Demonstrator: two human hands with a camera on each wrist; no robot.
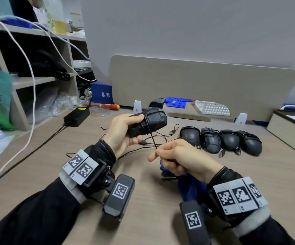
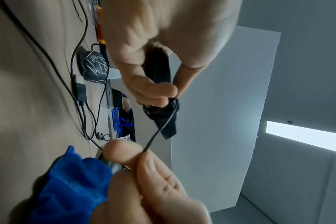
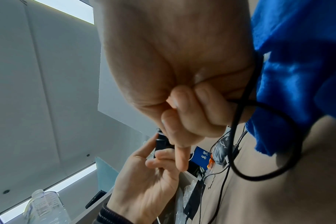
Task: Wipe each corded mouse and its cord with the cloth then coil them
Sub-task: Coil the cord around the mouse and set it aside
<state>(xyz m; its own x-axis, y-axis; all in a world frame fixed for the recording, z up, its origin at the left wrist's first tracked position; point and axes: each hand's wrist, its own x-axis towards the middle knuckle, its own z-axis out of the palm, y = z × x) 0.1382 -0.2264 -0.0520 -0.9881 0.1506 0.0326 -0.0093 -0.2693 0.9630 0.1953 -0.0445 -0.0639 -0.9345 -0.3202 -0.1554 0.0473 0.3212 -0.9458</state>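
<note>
My left hand (image 1: pixel 125 131) grips a black corded mouse (image 1: pixel 150 121) above the desk, its cord (image 1: pixel 152 137) looped once round the body. That cord runs taut down to my right hand (image 1: pixel 175 156), which pinches it between thumb and forefinger. The same hand holds a blue cloth (image 1: pixel 191 186) under its curled fingers. In the left wrist view the mouse (image 2: pixel 159 97) and the taut cord (image 2: pixel 159 130) show between both hands, with the cloth (image 2: pixel 71 186) below. In the right wrist view the cord (image 3: pixel 263 136) loops beside the cloth (image 3: pixel 301 63).
Several coiled black mice (image 1: pixel 221 140) lie in a row at the right. Loose cords and a USB plug (image 1: pixel 172 132) lie on the desk. A black power brick (image 1: pixel 77 115), a screwdriver (image 1: pixel 104 106), a white basket (image 1: pixel 212 107) and a shelf unit (image 1: pixel 37 80) stand behind.
</note>
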